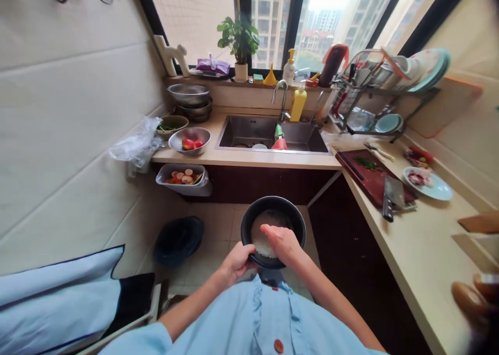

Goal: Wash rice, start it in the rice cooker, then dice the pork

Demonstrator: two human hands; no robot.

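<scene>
A dark round pot [298, 225] is held in front of my body, with pale white grains that look like rice [259, 239] in its bottom. My left hand [237, 261] grips the near left rim, thumb over the edge and fingers underneath partly hidden. Over the grains reaches my right hand [284, 244], its fingers stretched out and close together, pointing to the left. Whether its fingertips touch the grains I cannot tell. Nothing shows in that hand.
Ahead is a steel sink [249, 131] with a tap [279, 92]. Left of it stands a metal bowl [202, 135] of red fruit or vegetables, above a hanging waste bin [200, 186]. To the right, a cleaver [392, 194] rests on a cutting board [356, 175], near a dish rack [401, 91].
</scene>
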